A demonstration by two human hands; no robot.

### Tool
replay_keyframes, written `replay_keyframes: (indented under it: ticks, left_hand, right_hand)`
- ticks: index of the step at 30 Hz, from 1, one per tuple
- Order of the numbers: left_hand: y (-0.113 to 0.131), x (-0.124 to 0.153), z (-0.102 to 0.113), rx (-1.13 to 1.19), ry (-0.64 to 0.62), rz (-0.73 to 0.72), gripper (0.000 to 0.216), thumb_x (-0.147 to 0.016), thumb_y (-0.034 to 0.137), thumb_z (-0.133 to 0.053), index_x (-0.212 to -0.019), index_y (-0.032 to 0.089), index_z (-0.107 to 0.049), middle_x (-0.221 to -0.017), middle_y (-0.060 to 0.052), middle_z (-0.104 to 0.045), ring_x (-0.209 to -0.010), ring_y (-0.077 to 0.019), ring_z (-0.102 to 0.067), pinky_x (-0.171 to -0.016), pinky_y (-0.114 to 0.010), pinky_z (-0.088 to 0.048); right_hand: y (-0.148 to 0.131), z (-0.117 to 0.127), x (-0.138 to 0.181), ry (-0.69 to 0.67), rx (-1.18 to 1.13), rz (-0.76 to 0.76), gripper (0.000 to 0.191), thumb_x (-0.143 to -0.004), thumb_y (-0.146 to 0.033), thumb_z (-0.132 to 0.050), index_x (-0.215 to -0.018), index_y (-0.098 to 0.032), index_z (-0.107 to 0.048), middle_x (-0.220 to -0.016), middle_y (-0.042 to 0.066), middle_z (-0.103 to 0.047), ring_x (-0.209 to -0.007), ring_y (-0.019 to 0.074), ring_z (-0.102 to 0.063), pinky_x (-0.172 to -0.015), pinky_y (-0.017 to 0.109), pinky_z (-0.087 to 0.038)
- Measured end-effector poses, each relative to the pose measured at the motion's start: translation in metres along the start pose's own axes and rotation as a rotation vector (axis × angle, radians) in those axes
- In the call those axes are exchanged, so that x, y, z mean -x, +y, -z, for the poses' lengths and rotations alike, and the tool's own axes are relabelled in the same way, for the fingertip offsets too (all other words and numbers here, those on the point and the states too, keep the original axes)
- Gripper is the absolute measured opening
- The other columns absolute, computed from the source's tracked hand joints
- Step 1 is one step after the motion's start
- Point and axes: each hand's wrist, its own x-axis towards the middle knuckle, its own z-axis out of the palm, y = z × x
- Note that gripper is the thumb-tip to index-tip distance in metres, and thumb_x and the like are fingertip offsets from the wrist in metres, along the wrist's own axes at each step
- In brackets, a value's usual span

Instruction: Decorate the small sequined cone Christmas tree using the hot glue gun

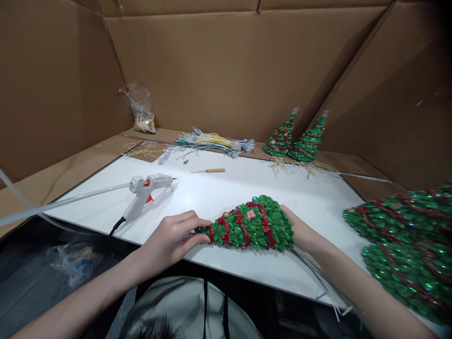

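Observation:
A small green Christmas tree (252,225) with red garland lies on its side over the near edge of the white board (219,193), tip pointing left. My left hand (169,240) pinches the tip, fingers closed around it. My right hand (300,230) cups the wide base from the right, fingers mostly hidden behind the tree. Thin wires (310,273) trail from the base toward me.
A white glue gun (146,188) lies left on the board, a wooden-handled awl (210,171) behind it. Bundled wires (212,141) and two upright small trees (293,139) stand at the back. More green trees (406,245) lie at right. Cardboard walls (229,61) surround the board.

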Motion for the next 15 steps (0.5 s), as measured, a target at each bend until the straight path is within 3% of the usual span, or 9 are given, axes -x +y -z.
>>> replay_keyframes:
  ticks: [9,15]
  left_hand:
    - [0.003,-0.001,0.001,-0.005,-0.004,0.011,0.020,-0.089,0.023,-0.054,-0.108,0.017,-0.060,-0.085,-0.005,-0.062,-0.074,-0.0130,-0.057,-0.067,-0.022,-0.043]
    - [0.002,-0.001,0.000,-0.009,-0.004,0.008,0.019,-0.090,0.023,-0.054,-0.107,0.017,-0.060,-0.085,-0.004,-0.062,-0.074,-0.0129,-0.058,-0.067,-0.022,-0.043]
  right_hand:
    - [0.006,-0.006,0.002,0.111,-0.097,0.056,0.014,-0.055,-0.021,-0.073,-0.068,-0.016,-0.071,-0.064,0.002,-0.069,-0.061,0.0176,-0.062,-0.056,0.025,-0.050]
    - [0.009,-0.011,0.002,0.185,-0.113,0.123,0.006,-0.059,-0.018,-0.064,-0.060,-0.017,-0.070,-0.059,0.000,-0.067,-0.056,0.0151,-0.057,-0.055,0.024,-0.048]
